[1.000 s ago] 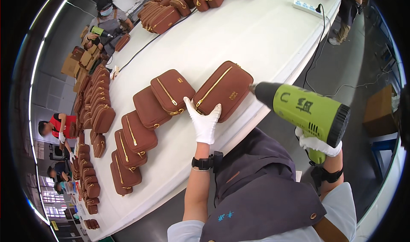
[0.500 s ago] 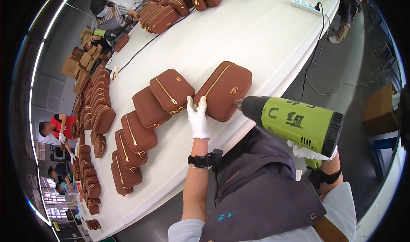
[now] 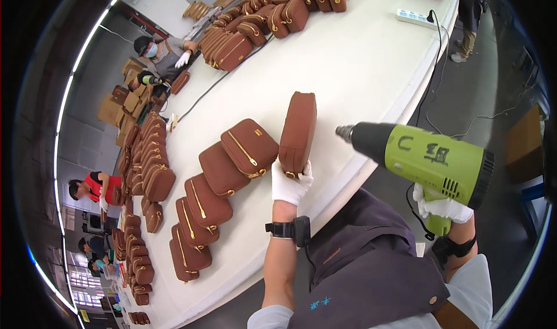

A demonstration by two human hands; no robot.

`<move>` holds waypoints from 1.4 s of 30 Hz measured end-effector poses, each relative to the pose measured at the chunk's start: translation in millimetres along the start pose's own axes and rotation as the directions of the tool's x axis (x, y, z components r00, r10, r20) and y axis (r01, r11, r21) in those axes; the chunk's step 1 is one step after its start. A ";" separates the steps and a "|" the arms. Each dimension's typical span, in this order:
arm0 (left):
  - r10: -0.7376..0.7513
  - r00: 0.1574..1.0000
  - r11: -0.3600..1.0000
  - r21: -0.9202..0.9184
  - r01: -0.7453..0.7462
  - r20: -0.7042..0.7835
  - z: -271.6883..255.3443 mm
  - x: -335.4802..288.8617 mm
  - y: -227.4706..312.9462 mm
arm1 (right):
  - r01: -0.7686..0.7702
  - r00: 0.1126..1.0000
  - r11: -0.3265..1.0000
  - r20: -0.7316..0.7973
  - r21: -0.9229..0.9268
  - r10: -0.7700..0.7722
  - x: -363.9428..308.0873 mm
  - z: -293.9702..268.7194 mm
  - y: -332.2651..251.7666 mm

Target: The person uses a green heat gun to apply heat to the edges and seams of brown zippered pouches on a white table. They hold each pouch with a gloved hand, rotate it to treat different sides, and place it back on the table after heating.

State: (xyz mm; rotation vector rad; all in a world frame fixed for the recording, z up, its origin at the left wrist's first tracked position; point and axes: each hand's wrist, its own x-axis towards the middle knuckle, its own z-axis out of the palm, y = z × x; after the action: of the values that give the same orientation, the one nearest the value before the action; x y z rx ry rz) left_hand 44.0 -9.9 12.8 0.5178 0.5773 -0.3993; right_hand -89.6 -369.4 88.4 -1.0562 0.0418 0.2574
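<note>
Near, centre: a dark apron (image 3: 371,271), covering the person's front. Near, left wrist: a black strap with a box-shaped device (image 3: 287,230), encircling it.

Near right: the right hand (image 3: 444,209), white-gloved, fingers curling around the handle of a green-and-black heat gun (image 3: 435,158); the gun body is hiding part of the grip. Its metal nozzle is pointing left, toward the bag but standing apart from it.

Centre: the left hand (image 3: 292,184), white-gloved, thumb and fingers closing around the near end of a brown bag (image 3: 298,129); some fingertips are hiding behind it. The bag is standing side-on above the white table (image 3: 354,79); whether it is touching the surface, one cannot tell.

Left of it: a row of overlapping brown bags (image 3: 249,146), showing gold zips, lying on the table. Farther left: a long line of similar bags (image 3: 158,178), leaning together.

Far right: a white power strip (image 3: 415,18), lying near the table edge. Far left: a co-worker (image 3: 165,56) in striped sleeves, standing beyond the table. Far: a crowded group of brown bags (image 3: 232,49).
</note>
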 end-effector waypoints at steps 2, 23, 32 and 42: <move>-0.002 1.000 1.000 0.017 0.002 -0.020 2.0 0.4 2.3 | -0.025 1.000 0.999 0.000 0.028 0.025 0.5 10.1 -8.5; 0.001 0.999 0.984 0.177 -0.007 0.033 -28.5 -3.8 20.7 | 0.125 0.987 0.980 0.121 -0.157 -0.107 29.2 17.0 -23.8; 0.009 1.000 1.000 -0.002 -0.009 0.025 24.3 -24.6 6.2 | 0.577 0.765 0.779 0.498 -0.247 -0.408 26.7 0.1 -0.6; 0.141 0.982 0.989 -0.070 -0.133 0.124 56.8 -4.5 -8.5 | 0.153 0.900 0.972 0.430 -0.177 -0.063 11.6 12.8 14.0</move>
State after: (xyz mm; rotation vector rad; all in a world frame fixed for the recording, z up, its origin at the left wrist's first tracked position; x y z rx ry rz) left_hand 59.7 -47.7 53.3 0.4663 0.4250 -0.2806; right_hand -82.6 -349.6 81.0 -1.1861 -0.4447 0.3910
